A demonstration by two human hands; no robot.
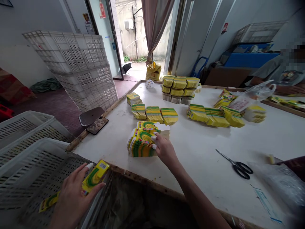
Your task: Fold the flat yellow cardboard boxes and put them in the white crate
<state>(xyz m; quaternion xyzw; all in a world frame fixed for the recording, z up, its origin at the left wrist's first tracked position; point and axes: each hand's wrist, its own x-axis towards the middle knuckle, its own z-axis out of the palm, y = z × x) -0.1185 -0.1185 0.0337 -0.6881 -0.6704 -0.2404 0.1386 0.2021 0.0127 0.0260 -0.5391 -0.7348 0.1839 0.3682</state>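
Note:
My left hand [72,194] is over the crate at the lower left, its thumb and fingers around a small yellow and green carton [95,175]. Another yellow carton [49,202] shows partly behind that hand, low in the crate. On the table's near side, my right hand [164,148] has its fingers bent against the right edge of a pile of flat yellow and green cartons [143,143], gripping at the top ones. White coverings wrap several fingertips. White carton flaps [164,128] stick out at the pile's back right. My right fingertips' undersides are hidden.
Rows of flat carton bundles [154,114] and a stacked block [179,86] stand farther back. Black scissors [238,167] and clear plastic [281,181] lie right. A phone [97,125] rests on the left edge, near white crates [30,175]. A person [283,73] sits across.

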